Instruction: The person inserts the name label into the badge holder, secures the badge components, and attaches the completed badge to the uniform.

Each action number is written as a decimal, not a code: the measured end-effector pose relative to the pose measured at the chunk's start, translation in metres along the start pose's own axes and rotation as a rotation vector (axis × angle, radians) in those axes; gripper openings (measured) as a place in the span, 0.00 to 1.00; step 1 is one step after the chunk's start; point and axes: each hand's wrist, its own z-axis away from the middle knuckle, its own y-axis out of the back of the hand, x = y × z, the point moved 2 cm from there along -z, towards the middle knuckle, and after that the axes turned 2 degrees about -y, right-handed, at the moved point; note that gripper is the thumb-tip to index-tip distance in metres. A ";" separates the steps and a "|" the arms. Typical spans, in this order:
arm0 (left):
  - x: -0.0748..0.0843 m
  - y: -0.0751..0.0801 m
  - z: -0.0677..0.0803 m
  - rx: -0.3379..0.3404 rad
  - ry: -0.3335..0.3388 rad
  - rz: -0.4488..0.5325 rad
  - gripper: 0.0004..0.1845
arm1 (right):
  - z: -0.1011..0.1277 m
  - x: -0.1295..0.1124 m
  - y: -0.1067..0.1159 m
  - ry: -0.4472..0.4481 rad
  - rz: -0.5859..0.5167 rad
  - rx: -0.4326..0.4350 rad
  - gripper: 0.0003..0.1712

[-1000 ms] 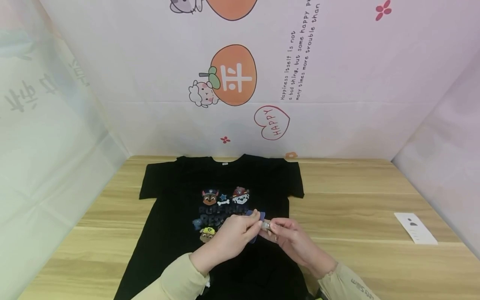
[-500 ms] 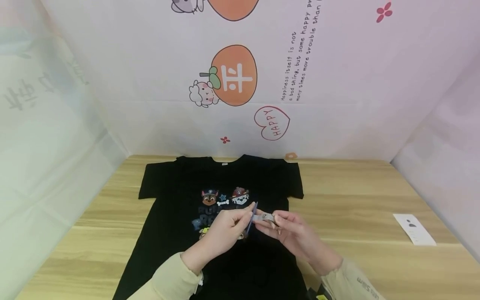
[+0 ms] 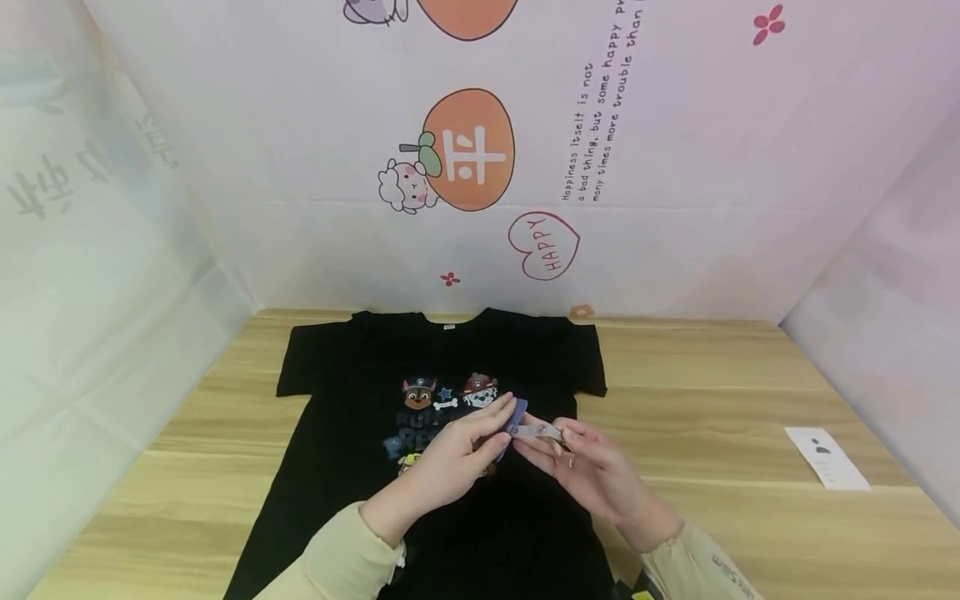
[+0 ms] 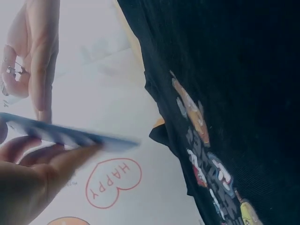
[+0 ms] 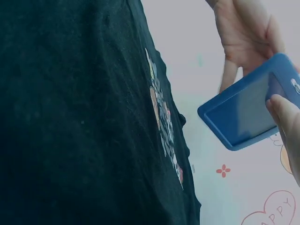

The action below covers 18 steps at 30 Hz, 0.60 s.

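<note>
A blue badge holder [image 3: 518,412] hangs over the black T-shirt [image 3: 345,475], held by my left hand [image 3: 457,458] with the thumb on one side and fingers on the other. From its edge runs a short clear strap [image 3: 534,431] ending in a metal clip. My right hand [image 3: 600,471] pinches that clip end between thumb and index finger. In the right wrist view the holder [image 5: 243,110] shows its framed window, and one of the right hand's digits lies over it. The left wrist view shows the holder [image 4: 70,135] almost edge-on and blurred.
A white card [image 3: 828,458] with a person icon lies at the right on the wooden table [image 3: 690,367]. Cartoon dogs are printed on the T-shirt's front. Printed white cloth [image 3: 315,167] walls the table at the back and both sides.
The badge holder has turned, going from flat to edge-on and then partly back, and the strap now shows stretched between my hands. My right hand has shifted slightly right.
</note>
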 end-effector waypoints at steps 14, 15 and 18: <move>-0.019 0.003 -0.007 0.032 0.070 0.213 0.33 | 0.000 0.001 -0.003 0.061 -0.094 -0.046 0.29; -0.020 0.003 -0.007 0.043 0.073 0.226 0.33 | 0.000 0.001 -0.003 0.060 -0.099 -0.044 0.29; -0.023 0.003 -0.007 0.072 0.109 0.283 0.34 | 0.001 0.000 -0.004 0.052 -0.118 -0.030 0.29</move>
